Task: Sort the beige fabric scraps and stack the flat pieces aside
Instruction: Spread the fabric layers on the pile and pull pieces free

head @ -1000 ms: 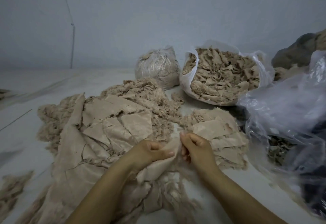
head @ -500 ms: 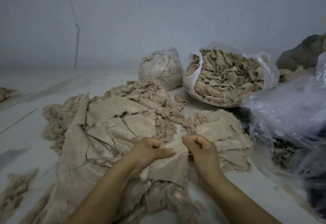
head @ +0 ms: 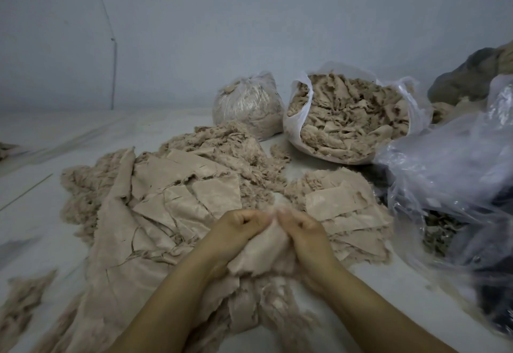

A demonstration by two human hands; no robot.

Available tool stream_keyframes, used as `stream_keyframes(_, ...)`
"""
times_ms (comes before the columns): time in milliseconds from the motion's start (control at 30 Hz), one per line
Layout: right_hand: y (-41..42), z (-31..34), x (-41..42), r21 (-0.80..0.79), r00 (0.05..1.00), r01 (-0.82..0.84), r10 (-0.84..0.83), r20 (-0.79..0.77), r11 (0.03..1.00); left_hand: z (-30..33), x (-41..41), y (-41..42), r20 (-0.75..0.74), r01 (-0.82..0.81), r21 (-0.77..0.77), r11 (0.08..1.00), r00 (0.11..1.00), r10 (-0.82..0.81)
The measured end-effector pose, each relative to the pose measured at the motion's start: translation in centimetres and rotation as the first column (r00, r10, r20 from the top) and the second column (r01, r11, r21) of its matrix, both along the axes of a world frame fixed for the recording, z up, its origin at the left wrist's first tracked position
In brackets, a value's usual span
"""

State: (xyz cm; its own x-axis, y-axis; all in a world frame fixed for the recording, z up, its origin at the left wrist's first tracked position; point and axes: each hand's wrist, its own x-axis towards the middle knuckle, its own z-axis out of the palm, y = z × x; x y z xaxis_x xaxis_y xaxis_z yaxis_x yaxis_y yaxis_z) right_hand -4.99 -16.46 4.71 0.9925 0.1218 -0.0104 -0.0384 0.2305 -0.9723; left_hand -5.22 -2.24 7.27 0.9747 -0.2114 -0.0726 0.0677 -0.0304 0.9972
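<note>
Both hands hold one beige fabric scrap (head: 262, 252) in front of me. My left hand (head: 236, 230) grips its upper left edge with curled fingers. My right hand (head: 302, 231) grips its upper right edge, knuckles close to the left hand. The scrap hangs down between my wrists, its top blurred. A large pile of flat beige pieces (head: 166, 208) spreads over the floor to the left. A smaller stack of flat pieces (head: 341, 205) lies just right of my hands. Frayed fluffy scraps (head: 227, 147) sit behind the pile.
An open white plastic bag (head: 298, 119) full of crumpled scraps stands at the back right. Beside it is a tied clear bag (head: 247, 108) of scraps. A big crumpled clear plastic bag (head: 458, 174) fills the right side. Loose fluff (head: 22, 305) lies at the lower left.
My two hands have come closer together, bunching the top of the scrap between them. The scrap, spread flat half a second ago, now sags lower between my wrists.
</note>
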Motion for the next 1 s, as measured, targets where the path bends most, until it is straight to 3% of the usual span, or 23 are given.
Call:
stream_keyframes(67,-0.4,0.5,0.9,0.052,0.980,0.182,-0.186,0.073,0.982,-0.3,-0.1,-0.4,0.041,-0.010,-0.020,1.000,0.999,0.010)
stream_keyframes(233,-2.6,1.5,3.2,-0.076,0.924,0.346,-0.326,0.199,0.935,-1.5,-0.1,0.0,0.148,-0.196,0.170,0.966,0.974,0.172)
stream_keyframes(333,-5.7,3.1,5.3,-0.142,0.873,0.456,-0.410,0.265,0.878,-2.1,-0.2,1.2,0.187,-0.227,0.224,0.948,0.965,0.187)
stream_keyframes(367,-6.9,3.4,6.4,-0.301,0.876,0.473,-0.406,0.261,0.828,-2.1,-0.3,1.5,0.196,-0.220,0.221,0.950,0.964,0.177)
stream_keyframes(433,-8.3,3.7,7.1,-0.695,0.875,0.470,-0.391,0.286,0.544,-1.8,-0.3,2.3,0.207,-0.219,0.209,0.953,0.962,0.176)
stream_keyframes(467,-8.0,3.8,6.7,-0.747,0.854,0.506,-0.371,0.365,0.431,-1.5,-0.3,2.8,0.216,-0.223,0.213,0.951,0.960,0.177)
stream_keyframes(500,-7.3,3.7,5.8,-0.727,0.835,0.548,-0.318,0.448,0.414,-1.1,-0.3,3.5,0.226,-0.226,0.231,0.946,0.959,0.173)
stream_keyframes(533,-6.1,3.3,4.4,-0.675,0.840,0.536,-0.244,0.484,0.507,-0.9,-0.3,4.3,0.240,-0.228,0.255,0.940,0.956,0.168)
stream_keyframes(567,-4.5,2.5,2.6,-0.656,0.890,0.421,-0.145,0.433,0.627,-0.7,-0.4,5.2,0.254,-0.234,0.275,0.932,0.953,0.165)
stream_keyframes(600,-2.6,1.9,0.6,-0.636,0.950,0.220,-0.014,0.313,0.739,-0.7,-0.6,5.9,0.274,-0.248,0.293,0.924,0.947,0.167)
stream_keyframes(633,-0.8,0.8,-1.1,-0.613,0.976,0.012,0.125,0.180,0.790,-0.9,-0.9,6.5,0.309,-0.271,0.314,0.910,0.936,0.172)
stream_keyframes(700,1.9,-2.0,-3.3,-0.725,0.930,-0.166,0.350,0.110,0.669,-1.2,-1.8,7.5,0.458,-0.343,0.398,0.851,0.878,0.140)
stream_keyframes(767,2.7,-3.3,-3.4,-0.846,0.881,-0.055,0.425,0.209,0.530,-1.6,-2.6,8.6,0.616,-0.410,0.544,0.732,0.787,-0.017)
stream_keyframes(833,1.6,-3.2,-3.2,-0.865,0.859,0.004,0.442,0.260,0.501,-2.2,-3.0,9.9,0.600,-0.390,0.714,0.582,0.769,-0.221)
stream_keyframes(900,-0.4,-2.9,-3.2,-0.887,0.874,-0.018,0.439,0.210,0.462,-3.4,-3.1,11.1,0.504,-0.320,0.821,0.473,0.794,-0.338)
stream_keyframes(967,-2.5,-2.2,-3.3,-0.935,0.891,-0.127,0.452,0.039,0.332,-4.5,-2.8,11.8,0.470,-0.298,0.854,0.426,0.794,-0.386)
stream_keyframes(1000,-3.3,-1.5,-3.2,-0.937,0.888,-0.217,0.454,-0.073,0.274,-4.8,-2.6,11.8,0.494,-0.310,0.837,0.451,0.782,-0.380)
